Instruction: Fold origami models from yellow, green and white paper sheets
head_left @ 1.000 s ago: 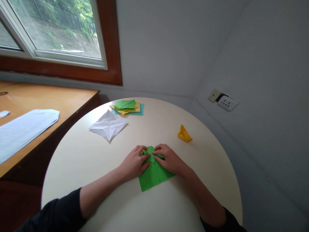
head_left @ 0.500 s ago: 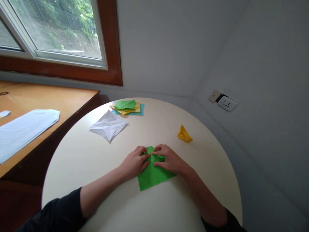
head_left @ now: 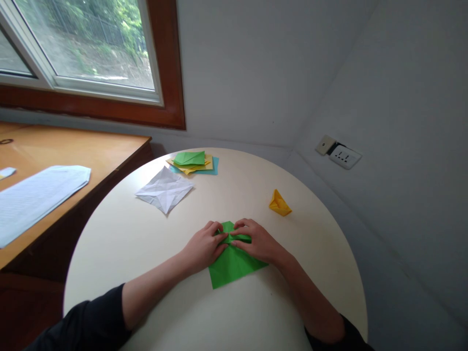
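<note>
A partly folded sheet of green paper (head_left: 234,265) lies on the round white table, one corner pointing toward me. On its left side, my left hand (head_left: 205,246) is closed, fingers and thumb gripping the folded upper part. My right hand (head_left: 258,241) pinches the paper from the right, thumb below and forefinger above a raised fold. The fingertips of both hands almost meet over the middle of the folds. Parts of the upper folds are hidden under my fingers.
On the round table (head_left: 310,282) sit a small yellow folded paper boat (head_left: 280,204), a creased white sheet (head_left: 164,190) and a stack of coloured papers (head_left: 190,162). At left, a wooden desk (head_left: 109,141) holds printed sheets (head_left: 40,195). A power socket (head_left: 345,156) is on the wall.
My right thumb has moved up slightly toward the forefinger, and the fold between them stands narrower. My left hand has hardly moved.
</note>
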Action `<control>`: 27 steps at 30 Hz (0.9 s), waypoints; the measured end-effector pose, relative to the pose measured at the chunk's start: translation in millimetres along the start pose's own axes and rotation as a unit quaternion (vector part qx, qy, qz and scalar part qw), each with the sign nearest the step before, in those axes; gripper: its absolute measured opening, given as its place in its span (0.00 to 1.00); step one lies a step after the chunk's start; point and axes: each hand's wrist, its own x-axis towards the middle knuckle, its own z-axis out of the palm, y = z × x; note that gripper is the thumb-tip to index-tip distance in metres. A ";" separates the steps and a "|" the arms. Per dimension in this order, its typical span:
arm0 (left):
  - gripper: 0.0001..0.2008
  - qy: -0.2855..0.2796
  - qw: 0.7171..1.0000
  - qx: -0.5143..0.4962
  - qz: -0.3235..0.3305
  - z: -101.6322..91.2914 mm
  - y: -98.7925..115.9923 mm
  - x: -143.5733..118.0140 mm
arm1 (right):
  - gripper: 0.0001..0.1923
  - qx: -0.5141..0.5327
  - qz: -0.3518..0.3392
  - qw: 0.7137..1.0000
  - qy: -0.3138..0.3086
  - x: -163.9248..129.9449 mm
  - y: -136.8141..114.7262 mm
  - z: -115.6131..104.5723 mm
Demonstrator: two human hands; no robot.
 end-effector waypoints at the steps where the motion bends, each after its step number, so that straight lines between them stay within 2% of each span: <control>1: 0.13 0.000 1.000 0.001 -0.001 0.0 0.2 0.5 | 0.08 -0.001 -0.003 1.000 0.003 0.3 0.2 0.4; 10: 0.12 0.000 1.000 0.009 -0.007 0.0 1.6 2.6 | 0.05 0.004 -0.008 1.000 0.013 1.5 -2.8 -0.8; 15: 0.12 0.000 1.000 0.008 -0.012 -1.1 2.7 2.1 | 0.08 0.014 -0.006 1.000 -0.007 -0.1 -1.0 -3.8; 19: 0.12 0.012 1.000 0.011 -0.010 -0.5 2.8 0.9 | 0.08 -0.008 -0.004 1.000 -0.020 0.1 -0.9 -3.9; 27: 0.12 0.026 1.000 0.009 -0.002 1.6 2.0 1.7 | 0.05 -0.048 -0.027 0.998 0.000 1.6 0.4 4.0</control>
